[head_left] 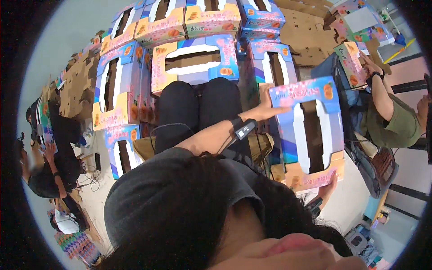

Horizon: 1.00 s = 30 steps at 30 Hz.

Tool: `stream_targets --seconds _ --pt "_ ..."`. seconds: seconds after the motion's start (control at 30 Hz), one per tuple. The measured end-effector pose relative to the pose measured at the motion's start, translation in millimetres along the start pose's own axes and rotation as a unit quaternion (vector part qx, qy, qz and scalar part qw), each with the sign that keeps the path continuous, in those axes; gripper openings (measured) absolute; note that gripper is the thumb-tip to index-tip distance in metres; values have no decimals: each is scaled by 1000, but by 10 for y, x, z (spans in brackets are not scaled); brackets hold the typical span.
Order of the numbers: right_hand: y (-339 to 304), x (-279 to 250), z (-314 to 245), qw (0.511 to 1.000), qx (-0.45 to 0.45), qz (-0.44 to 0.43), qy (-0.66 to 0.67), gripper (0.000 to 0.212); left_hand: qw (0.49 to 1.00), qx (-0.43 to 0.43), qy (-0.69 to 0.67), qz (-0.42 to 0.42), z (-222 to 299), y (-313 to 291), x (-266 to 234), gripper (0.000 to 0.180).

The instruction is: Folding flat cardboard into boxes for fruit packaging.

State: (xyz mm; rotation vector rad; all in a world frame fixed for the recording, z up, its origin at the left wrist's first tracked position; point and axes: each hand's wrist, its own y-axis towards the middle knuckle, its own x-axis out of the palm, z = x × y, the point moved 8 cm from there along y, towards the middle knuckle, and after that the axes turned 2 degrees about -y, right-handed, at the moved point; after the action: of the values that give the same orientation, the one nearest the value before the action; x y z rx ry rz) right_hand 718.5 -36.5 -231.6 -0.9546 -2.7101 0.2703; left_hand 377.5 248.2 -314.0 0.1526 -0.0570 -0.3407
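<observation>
To the right of my knees, I hold a printed cardboard fruit box [288,135] between both hands. It is blue and peach-orange, with a long white-edged opening in its top. My left hand [268,106] grips its far left corner, with the thumb over the top edge. At the near right end, my right hand [330,185] is closed around the lower corner, its fingers partly hidden by the box. A similar box [225,72] lies crosswise just beyond my knees.
Several matching boxes [118,80] are stacked to the left and ahead [211,19]. Flattened brown cardboard [303,33] lies at the far right. A co-worker in a green sleeve [396,119] handles another box [350,65] at right. Other people [54,153] work at far left.
</observation>
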Motion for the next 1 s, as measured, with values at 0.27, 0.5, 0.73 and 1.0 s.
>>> stream_targets --seconds 0.27,0.5,0.73,1.0 --pt "1308 1176 100 993 29 -75 85 36 999 -8 6 31 549 80 -203 116" --pt "1910 2480 519 985 143 -75 60 40 996 -77 -36 15 126 128 -85 107" --pt "2222 2791 927 986 157 -36 33 54 971 -101 -214 35 138 176 -124 110" --pt "2386 2883 1049 977 136 -160 17 50 972 -208 -77 80 -326 131 -119 141"
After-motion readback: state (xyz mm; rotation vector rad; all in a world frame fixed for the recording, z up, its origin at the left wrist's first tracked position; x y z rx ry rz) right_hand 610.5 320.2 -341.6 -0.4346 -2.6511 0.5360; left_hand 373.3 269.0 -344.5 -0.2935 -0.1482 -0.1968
